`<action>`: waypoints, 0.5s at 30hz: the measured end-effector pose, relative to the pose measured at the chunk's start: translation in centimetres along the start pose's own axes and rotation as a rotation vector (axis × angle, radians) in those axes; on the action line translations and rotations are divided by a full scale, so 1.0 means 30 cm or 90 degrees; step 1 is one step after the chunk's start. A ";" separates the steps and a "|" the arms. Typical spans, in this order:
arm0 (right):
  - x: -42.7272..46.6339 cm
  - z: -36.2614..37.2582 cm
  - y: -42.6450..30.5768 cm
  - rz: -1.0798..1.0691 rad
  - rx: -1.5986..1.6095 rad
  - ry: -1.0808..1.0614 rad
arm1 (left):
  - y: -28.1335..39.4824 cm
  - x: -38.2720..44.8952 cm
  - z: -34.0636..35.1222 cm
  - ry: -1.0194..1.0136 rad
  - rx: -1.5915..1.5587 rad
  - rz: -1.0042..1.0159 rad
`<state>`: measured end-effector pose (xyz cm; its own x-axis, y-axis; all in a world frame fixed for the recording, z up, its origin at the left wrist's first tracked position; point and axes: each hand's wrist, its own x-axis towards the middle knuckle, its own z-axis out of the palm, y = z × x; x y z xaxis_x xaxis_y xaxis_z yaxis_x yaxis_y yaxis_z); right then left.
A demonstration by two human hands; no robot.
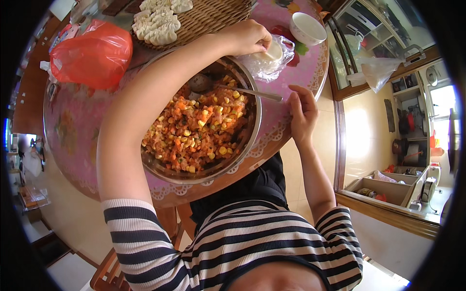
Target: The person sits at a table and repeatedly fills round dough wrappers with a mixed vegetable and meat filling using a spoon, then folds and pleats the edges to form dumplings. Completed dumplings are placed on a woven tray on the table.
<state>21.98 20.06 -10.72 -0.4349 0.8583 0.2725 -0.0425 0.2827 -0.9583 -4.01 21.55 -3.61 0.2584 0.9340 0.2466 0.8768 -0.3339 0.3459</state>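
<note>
My left hand (251,38) reaches across a metal bowl to a stack of round dough wrappers (271,52) in a clear plastic bag (267,69). Its fingertips touch the wrappers; whether they pinch one I cannot tell. The bowl (257,125) holds a filling (196,127) of minced meat, corn and orange bits, partly hidden by my left forearm. A metal spoon (267,95) rests in it, its handle over the right rim. Near that handle's end, my right hand (304,112) is held with fingers loosely curled and nothing seen in it. Pleated dumplings (156,27) lie on a woven tray (214,14).
A white bowl (307,29) stands beyond the plastic bag, near the table's right edge. On the far left sits a red plastic bag (93,54). The round table has a pink patterned cover (80,127) with a lace edge. A glazed door (349,47) stands at the right.
</note>
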 end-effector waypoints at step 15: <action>0.088 0.171 -0.303 -0.087 -0.090 -0.302 | -0.048 0.048 -0.007 0.018 -0.087 -0.006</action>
<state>16.61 17.56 -1.75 -0.7952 0.5301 0.2943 -0.0202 0.4620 -0.8867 -4.99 23.35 -3.56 0.2371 0.9339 0.2676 0.8151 -0.3411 0.4682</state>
